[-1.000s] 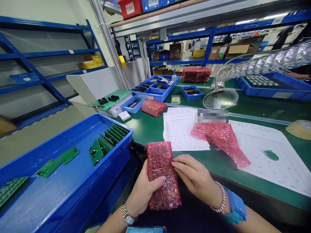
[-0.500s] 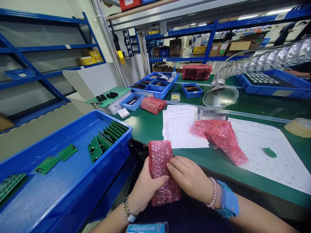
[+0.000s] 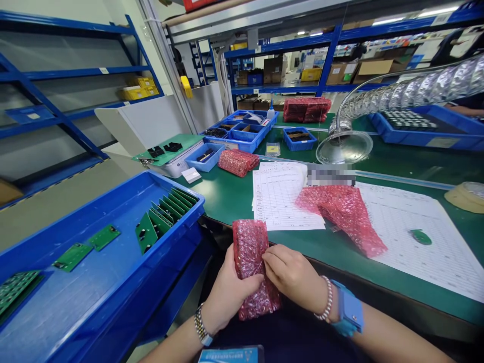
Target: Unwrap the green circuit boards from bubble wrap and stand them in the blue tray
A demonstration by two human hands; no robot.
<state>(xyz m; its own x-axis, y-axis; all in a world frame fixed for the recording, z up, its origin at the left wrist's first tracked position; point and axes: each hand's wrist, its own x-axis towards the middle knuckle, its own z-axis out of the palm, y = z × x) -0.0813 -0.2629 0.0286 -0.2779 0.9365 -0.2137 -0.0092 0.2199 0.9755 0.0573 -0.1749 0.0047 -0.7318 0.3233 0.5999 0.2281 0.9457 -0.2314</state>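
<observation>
Now the left hand (image 3: 230, 295) grips a soft pink bubble-wrap bag (image 3: 248, 252), and the right hand (image 3: 293, 275) pinches its edge. A loose pinch could let it slip down.

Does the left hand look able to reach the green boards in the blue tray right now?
Probably yes: the left hand sits right beside the tray, with only its raised rim before the boards. But it holds the bubble bag, so it would likely need to let go first.
</observation>
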